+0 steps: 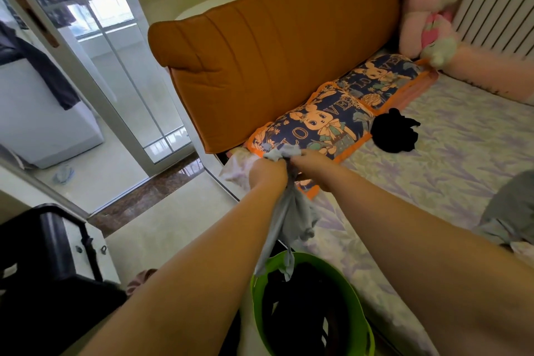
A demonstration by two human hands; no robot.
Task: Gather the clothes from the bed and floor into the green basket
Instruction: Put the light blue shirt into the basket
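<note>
My left hand [267,172] and my right hand [313,166] both grip the bunched top of a light grey-blue garment [291,217]. It hangs down in front of the bed's edge, and its lower end dangles over the green basket [260,312]. The basket stands on the floor against the bed and holds dark clothes. A black garment [394,131] lies crumpled on the floral bed sheet [450,159] beside the pillows. A grey garment [508,208] lies at the bed's right edge. A pale floral cloth [238,167] hangs at the bed's corner behind my left hand.
Two rabbit-print pillows [326,124] lean by the orange headboard [274,46]. A pink plush toy [427,11] sits in the far corner. A glass sliding door [115,66] stands to the left, a dark rack [43,269] at lower left, and a small blue item [63,175] lies on the floor beyond the door.
</note>
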